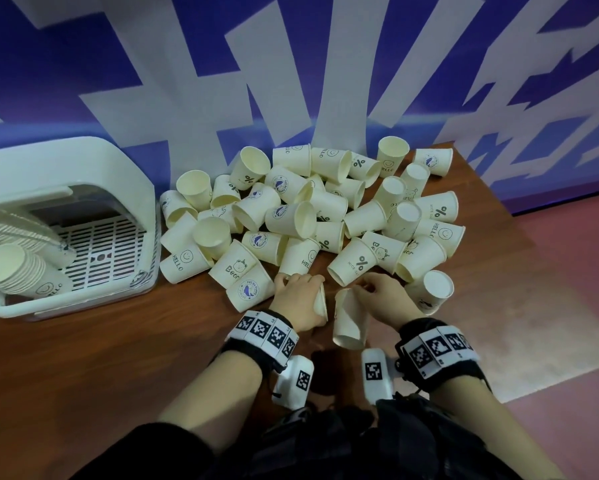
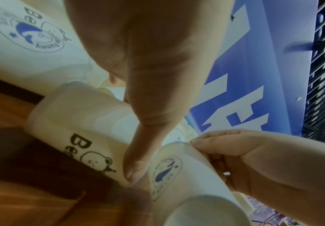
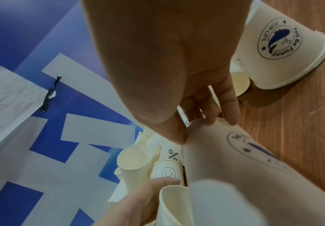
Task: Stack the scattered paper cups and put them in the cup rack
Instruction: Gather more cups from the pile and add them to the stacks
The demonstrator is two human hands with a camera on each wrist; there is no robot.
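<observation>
Many cream paper cups [image 1: 291, 216] lie scattered in a heap on the brown table [image 1: 100, 358]. My left hand [image 1: 300, 289] grips one cup [image 1: 320, 304] lying at the heap's near edge; in the left wrist view its thumb [image 2: 135, 166] lies on a "Bear" cup [image 2: 76, 122]. Just to the right, my right hand [image 1: 370, 287] pinches the far end of a whale-logo cup [image 1: 349, 320], which points back toward me. The right wrist view shows those fingertips [image 3: 233, 113] on that cup [image 3: 235, 160]. The white cup rack [image 1: 128, 174] stands at the left.
The rack holds stacks of nested cups [image 1: 11, 268] lying on its slotted tray. A blue and white wall [image 1: 291, 64] runs behind the heap. An upside-down cup [image 1: 433, 289] stands by my right hand. The table's right edge drops to a pink floor [image 1: 550, 289].
</observation>
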